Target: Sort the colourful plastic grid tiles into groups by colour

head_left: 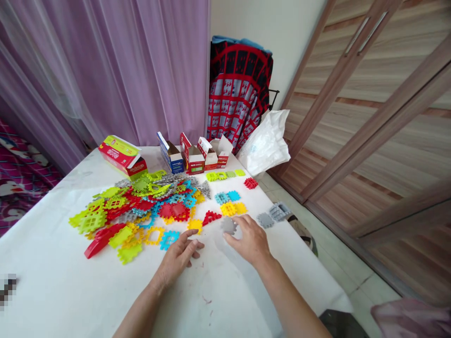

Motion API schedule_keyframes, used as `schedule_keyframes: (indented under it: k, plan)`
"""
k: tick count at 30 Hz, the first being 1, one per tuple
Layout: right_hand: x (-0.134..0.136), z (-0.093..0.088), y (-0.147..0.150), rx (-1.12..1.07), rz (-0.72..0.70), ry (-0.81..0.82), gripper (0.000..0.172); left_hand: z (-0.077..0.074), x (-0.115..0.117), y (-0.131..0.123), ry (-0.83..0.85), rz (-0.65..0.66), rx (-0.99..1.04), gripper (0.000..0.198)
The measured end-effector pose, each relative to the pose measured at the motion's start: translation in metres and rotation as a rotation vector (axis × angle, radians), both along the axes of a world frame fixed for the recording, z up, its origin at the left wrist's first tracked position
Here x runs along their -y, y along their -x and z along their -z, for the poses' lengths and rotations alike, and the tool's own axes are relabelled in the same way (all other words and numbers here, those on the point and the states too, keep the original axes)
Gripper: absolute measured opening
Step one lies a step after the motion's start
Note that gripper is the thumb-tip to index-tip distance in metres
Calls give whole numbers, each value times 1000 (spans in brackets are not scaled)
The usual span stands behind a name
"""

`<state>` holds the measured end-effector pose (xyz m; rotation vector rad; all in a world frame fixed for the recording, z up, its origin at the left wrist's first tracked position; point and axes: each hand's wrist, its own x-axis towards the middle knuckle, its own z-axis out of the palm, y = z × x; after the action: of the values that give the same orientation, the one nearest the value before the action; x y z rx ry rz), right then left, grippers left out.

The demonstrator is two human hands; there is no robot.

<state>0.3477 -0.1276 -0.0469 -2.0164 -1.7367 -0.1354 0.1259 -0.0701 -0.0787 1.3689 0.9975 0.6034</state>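
Note:
My right hand (pixel 249 240) lies on the white table (pixel 63 286) with its fingertips on a grey toothed plastic piece (pixel 228 225). My left hand (pixel 178 259) rests beside it, fingers stretched and slightly curled, holding nothing, just below a blue piece (pixel 168 238) and a yellow piece (pixel 195 225). A large heap of interlocking plastic pieces (pixel 141 206) in green, yellow, red, blue and grey spreads across the table's middle. Sorted small groups lie to the right: blue (pixel 227 197), yellow (pixel 233 209), green (pixel 225 175), red (pixel 250 183) and grey (pixel 273 215).
Several open small cardboard boxes (pixel 195 157) stand at the table's far edge, with a red and green box (pixel 121 157) to their left. A white plastic bag (pixel 266 145) sits at the far right corner. Wooden sliding doors (pixel 369 117) and tiled floor lie to the right.

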Motion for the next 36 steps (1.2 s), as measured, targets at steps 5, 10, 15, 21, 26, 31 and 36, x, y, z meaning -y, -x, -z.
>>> schedule_keyframes:
  k: [5,10,15,21,26,31,36]
  plan:
    - [22,5,-58,121,387,114,35,-2,0,-2,10,4,-42,60]
    - [23,-3,-82,139,577,265,41,-1,1,-2,27,-11,-49,57]
    - [14,-2,-84,105,632,297,44,-1,1,-2,30,-19,-51,57]
    - [6,2,-88,132,616,310,43,-5,1,-3,28,-15,-67,59]
    - [4,4,-90,117,600,323,42,-4,1,-4,25,-11,-65,57]
    - [9,5,-91,88,563,284,39,-3,1,-3,23,-10,-63,56]
    - [16,7,-93,82,539,229,36,-3,1,-4,27,-22,-57,55]
